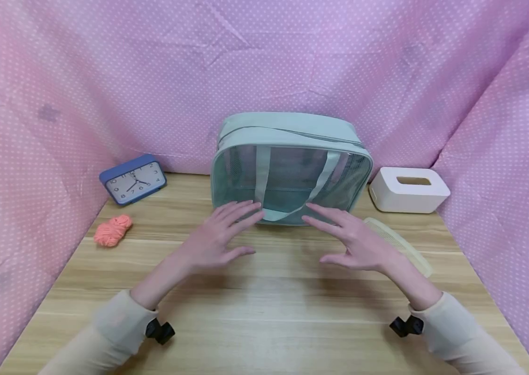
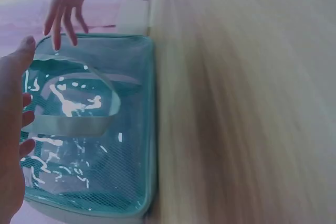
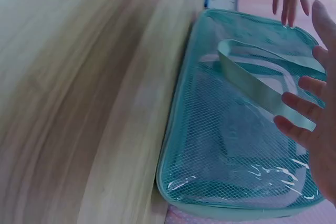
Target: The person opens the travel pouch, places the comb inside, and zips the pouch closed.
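Note:
A pale green bag (image 1: 287,133) with a clear front, mesh sides and a zipper along its top stands upright at the back of the table. Its strap handle (image 1: 262,172) hangs down in a loop over the clear panel. My left hand (image 1: 219,234) is in front of the bag's lower left, fingers spread and holding nothing. Opposite it, my right hand (image 1: 348,237) reaches toward the lower right, also with spread fingers and an empty palm. In the left wrist view, the bag's clear panel (image 2: 79,171) shows bright glare beside the left hand.
On the left, a blue alarm clock (image 1: 135,179) stands behind a coral yarn bundle (image 1: 112,230). A white tissue box (image 1: 409,190) is at the back right. A pale yellow comb (image 1: 400,246) lies partly behind the right hand. Pink dotted cloth (image 1: 264,62) encloses the table.

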`<state>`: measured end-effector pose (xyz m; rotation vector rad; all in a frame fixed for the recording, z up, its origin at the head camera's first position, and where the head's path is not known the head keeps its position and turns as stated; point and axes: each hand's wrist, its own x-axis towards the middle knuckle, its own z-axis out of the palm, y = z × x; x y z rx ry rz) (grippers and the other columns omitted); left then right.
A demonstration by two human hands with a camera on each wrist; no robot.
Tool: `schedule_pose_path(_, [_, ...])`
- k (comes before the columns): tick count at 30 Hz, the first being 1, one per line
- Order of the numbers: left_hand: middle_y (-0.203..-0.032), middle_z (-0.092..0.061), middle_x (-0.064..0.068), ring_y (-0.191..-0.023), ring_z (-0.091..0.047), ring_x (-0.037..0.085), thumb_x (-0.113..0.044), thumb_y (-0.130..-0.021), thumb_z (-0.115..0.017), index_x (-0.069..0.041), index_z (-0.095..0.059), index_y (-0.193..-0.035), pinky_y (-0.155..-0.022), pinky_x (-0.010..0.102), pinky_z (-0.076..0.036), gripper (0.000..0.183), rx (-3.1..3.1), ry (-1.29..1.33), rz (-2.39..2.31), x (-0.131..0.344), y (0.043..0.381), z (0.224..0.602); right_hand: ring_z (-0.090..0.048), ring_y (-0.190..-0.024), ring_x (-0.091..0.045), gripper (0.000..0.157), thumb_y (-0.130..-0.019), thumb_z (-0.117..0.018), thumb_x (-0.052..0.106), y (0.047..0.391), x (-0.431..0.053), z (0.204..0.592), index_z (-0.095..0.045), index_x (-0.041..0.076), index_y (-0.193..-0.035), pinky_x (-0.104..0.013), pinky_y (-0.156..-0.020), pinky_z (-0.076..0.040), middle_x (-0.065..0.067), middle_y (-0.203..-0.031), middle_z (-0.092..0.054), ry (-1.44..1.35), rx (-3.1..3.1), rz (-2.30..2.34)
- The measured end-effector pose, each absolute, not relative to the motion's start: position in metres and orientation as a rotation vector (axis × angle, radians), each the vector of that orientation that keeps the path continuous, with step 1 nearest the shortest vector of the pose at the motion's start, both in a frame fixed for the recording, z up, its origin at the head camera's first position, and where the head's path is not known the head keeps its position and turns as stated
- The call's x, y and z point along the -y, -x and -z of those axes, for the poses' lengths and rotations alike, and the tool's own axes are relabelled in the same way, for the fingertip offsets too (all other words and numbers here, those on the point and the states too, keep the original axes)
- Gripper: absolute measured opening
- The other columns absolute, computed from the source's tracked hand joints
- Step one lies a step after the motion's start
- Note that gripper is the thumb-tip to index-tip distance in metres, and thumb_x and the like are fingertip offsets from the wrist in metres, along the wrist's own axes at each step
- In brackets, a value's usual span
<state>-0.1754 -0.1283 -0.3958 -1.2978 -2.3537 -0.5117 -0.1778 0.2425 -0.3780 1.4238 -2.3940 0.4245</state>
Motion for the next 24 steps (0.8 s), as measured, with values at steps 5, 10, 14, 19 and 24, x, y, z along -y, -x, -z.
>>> schedule_pose_path(5, [-0.152, -0.056, 0.008, -0.143, -0.05, 0.025, -0.04, -0.101, -0.065, -0.017, -0.052, -0.151, -0.121, 0.045, -0.041, 0.057, 2.231, 1.184, 0.707, 0.123, 0.179, 0.387, -0.051, -0.142, -0.02, 0.075, -0.099, -0.055, 0.062, 0.183, -0.247, 0.372, -0.056, 0.004, -0.147, -0.018, -0.12, -0.035, -0.017, -0.151, -0.056, -1.401, 2.254, -0.808])
schedule_pose_path(10, [-0.141, -0.064, 0.01, -0.133, -0.057, 0.025, -0.019, -0.094, -0.075, -0.011, -0.062, -0.141, -0.114, 0.038, -0.047, 0.049, 2.128, 1.071, 0.876, 0.116, 0.183, 0.378, -0.059, -0.133, -0.016, 0.072, -0.1, -0.061, 0.054, 0.193, -0.25, 0.363, -0.062, -0.008, -0.135, -0.024, -0.113, -0.045, -0.017, -0.138, -0.066, -1.303, 2.045, -1.177])
schedule_pose_path(14, [-0.135, -0.067, 0.01, -0.127, -0.061, 0.026, -0.013, -0.093, -0.076, -0.009, -0.065, -0.137, -0.111, 0.034, -0.049, 0.046, 2.053, 1.011, 0.943, 0.11, 0.187, 0.372, -0.067, -0.12, -0.021, 0.058, -0.1, -0.067, 0.033, 0.201, -0.254, 0.357, -0.061, -0.019, -0.125, -0.029, -0.103, -0.053, -0.018, -0.128, -0.071, -1.213, 1.84, -1.462])
schedule_pose_path(19, [-0.128, -0.07, 0.013, -0.12, -0.064, 0.027, -0.008, -0.094, -0.074, -0.005, -0.067, -0.132, -0.108, 0.03, -0.051, 0.039, 1.939, 0.937, 1.006, 0.104, 0.193, 0.361, -0.074, -0.106, -0.024, 0.036, -0.098, -0.064, 0.006, 0.208, -0.262, 0.346, -0.061, -0.023, -0.119, -0.03, -0.096, -0.059, -0.018, -0.118, -0.076, -1.052, 1.619, -1.751])
schedule_pose_path(24, [-0.123, -0.072, 0.015, -0.116, -0.065, 0.029, -0.004, -0.096, -0.07, -0.002, -0.068, -0.129, -0.107, 0.026, -0.05, 0.034, 1.85, 0.836, 1.063, 0.104, 0.196, 0.349, -0.075, -0.093, -0.029, 0.027, -0.096, -0.062, -0.003, 0.224, -0.274, 0.336, -0.064, -0.023, -0.114, -0.035, -0.085, -0.063, -0.024, -0.104, -0.077, -0.865, 1.335, -2.041])
